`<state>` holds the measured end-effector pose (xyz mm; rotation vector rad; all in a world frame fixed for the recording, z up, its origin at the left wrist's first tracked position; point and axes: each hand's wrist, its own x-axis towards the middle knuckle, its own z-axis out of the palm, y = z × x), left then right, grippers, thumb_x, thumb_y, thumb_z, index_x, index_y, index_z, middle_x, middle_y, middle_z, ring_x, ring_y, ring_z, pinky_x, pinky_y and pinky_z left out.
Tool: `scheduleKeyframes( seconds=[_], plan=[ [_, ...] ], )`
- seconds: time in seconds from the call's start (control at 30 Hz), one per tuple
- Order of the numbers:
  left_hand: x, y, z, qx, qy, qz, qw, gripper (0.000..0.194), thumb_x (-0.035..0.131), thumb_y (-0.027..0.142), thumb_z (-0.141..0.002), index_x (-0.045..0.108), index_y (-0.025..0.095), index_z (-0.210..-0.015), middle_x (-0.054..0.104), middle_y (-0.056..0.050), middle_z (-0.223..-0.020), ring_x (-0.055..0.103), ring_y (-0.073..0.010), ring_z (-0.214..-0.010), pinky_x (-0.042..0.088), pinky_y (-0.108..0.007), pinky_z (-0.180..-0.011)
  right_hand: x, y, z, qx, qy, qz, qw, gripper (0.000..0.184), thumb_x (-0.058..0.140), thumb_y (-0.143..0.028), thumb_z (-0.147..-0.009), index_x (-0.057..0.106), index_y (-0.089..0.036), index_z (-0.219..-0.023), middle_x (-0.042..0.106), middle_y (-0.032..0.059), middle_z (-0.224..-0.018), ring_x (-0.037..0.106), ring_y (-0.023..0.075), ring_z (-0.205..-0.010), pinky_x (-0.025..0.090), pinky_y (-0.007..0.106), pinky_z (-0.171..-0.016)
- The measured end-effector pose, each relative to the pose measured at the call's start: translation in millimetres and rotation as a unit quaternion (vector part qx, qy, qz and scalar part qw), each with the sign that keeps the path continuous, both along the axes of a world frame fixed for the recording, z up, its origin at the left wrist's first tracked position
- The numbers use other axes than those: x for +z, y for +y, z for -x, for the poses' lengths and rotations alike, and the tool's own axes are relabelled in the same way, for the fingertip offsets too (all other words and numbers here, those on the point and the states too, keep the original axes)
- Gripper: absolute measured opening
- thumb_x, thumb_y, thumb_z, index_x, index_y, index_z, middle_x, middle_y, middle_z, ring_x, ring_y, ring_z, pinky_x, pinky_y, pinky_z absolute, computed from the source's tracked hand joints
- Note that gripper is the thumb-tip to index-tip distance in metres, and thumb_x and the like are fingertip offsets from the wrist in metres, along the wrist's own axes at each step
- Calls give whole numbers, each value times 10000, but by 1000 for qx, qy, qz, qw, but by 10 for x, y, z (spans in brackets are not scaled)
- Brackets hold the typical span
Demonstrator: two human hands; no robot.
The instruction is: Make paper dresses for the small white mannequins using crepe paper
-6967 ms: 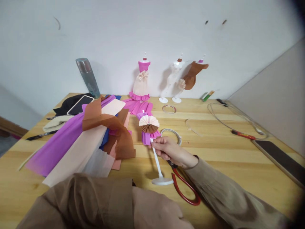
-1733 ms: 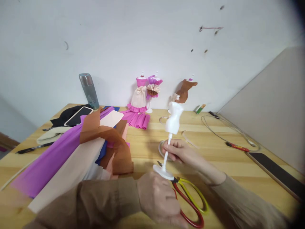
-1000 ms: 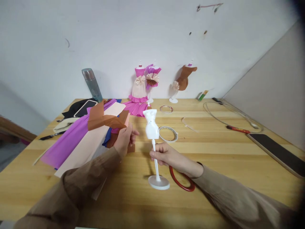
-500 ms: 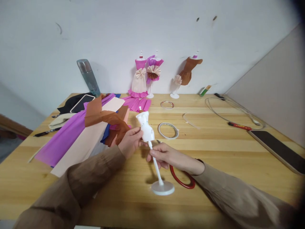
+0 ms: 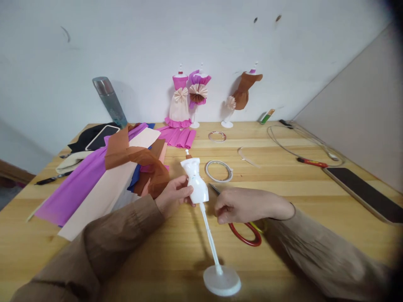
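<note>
My left hand (image 5: 175, 193) is closed around the side of a small white mannequin's torso (image 5: 197, 184). A brown band circles its neck, and its thin pole (image 5: 209, 233) leads down to a round base (image 5: 222, 281); the whole figure tilts. Right of the pole, apart from it, hovers my right hand (image 5: 248, 205) with curled fingers. What they hold, if anything, is hidden. Beneath that hand lie scissors with a red handle loop (image 5: 247, 242), their dark tip poking out on the left and their middle covered.
Strips of coloured crepe paper (image 5: 94, 188) cover the table's left. Behind stand dressed mannequins (image 5: 180, 100) and a tilted bottle (image 5: 110, 102). Rolls of tape (image 5: 219, 171) lie mid-table. On the right are a phone (image 5: 362, 193), a cable (image 5: 273, 140) and a red tool (image 5: 311, 162).
My right hand has let go of the mannequin's pole and moved right, its fingers curling. The mannequin has come lower and nearer in my left hand. The whole view has shifted slightly.
</note>
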<state>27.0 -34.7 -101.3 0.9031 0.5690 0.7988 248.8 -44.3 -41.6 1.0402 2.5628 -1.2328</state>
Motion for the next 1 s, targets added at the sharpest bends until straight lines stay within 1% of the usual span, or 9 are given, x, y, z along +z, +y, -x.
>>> scheduleKeyframes(
  seconds=[0.1, 0.17, 0.2, 0.27, 0.37, 0.43, 0.5, 0.7, 1.0],
  plan=[
    [-39, 13, 11, -9, 25, -18, 999, 530, 813, 499, -645, 624, 116, -958, 615, -45, -783, 563, -114, -629, 450, -217, -540, -17, 25, -1, -27, 1, -20, 999, 226, 638, -186, -767, 591, -171, -546, 427, -61, -473, 326, 69, -454, 221, 246, -465],
    [-49, 3, 15, -30, 45, -39, 998, 541, 811, 494, -652, 635, 111, -991, 634, -57, -819, 583, -128, -666, 461, -227, -575, -9, 71, 12, -115, 34, -40, 992, 246, 615, -228, -788, 572, -174, -552, 440, -54, -482, 335, 76, -460, 241, 246, -475],
    [-43, -12, 13, -47, 52, -47, 996, 539, 808, 486, -661, 641, 111, -1009, 646, -69, -852, 598, -144, -707, 472, -238, -607, -1, 105, 21, -177, 69, -53, 980, 256, 597, -260, -805, 565, -176, -566, 461, -46, -498, 358, 82, -472, 264, 245, -485],
    [-12, -62, -2, -88, 55, -49, 993, 536, 800, 468, -679, 647, 116, -1054, 667, -96, -929, 622, -181, -798, 488, -269, -672, 17, 190, 42, -299, 161, -54, 939, 277, 556, -342, -836, 570, -179, -613, 505, -24, -534, 415, 99, -501, 312, 247, -507],
    [53, -151, -47, -147, 42, -24, 988, 541, 769, 473, -717, 638, 134, -1118, 678, -119, -998, 638, -205, -837, 500, -303, -705, 25, 303, 80, -392, 284, 47, 874, 336, 570, -485, -809, 624, -168, -713, 557, 1, -586, 450, 105, -511, 339, 248, -504],
    [83, -189, -76, -164, 41, -13, 985, 553, 755, 498, -725, 632, 148, -1134, 678, -114, -985, 643, -204, -816, 508, -309, -693, 12, 334, 110, -405, 329, 123, 844, 390, 624, -548, -754, 639, -159, -733, 560, -2, -596, 437, 92, -494, 334, 240, -483],
    [97, -200, -93, -166, 50, -19, 985, 562, 748, 527, -722, 632, 154, -1126, 672, -109, -964, 645, -205, -807, 515, -307, -676, -11, 331, 136, -399, 351, 156, 833, 407, 673, -558, -716, 632, -154, -695, 544, -12, -583, 422, 80, -484, 324, 233, -470],
    [96, -186, -96, -151, 85, -41, 984, 575, 771, 578, -673, 627, 126, -998, 638, -77, -855, 618, -155, -703, 511, -258, -597, -48, 310, 148, -399, 335, 154, 840, 372, 719, -507, -682, 647, -144, -639, 547, -10, -516, 421, 74, -455, 276, 228, -436],
    [37, -185, -111, -152, 83, -32, 984, 594, 802, 564, -639, 606, 104, -960, 650, -78, -796, 629, -140, -624, 524, -251, -546, -79, 354, 104, -412, 311, 138, 845, 406, 774, -533, -620, 671, -141, -630, 561, -14, -479, 451, 68, -426, 300, 225, -438]
  ],
)
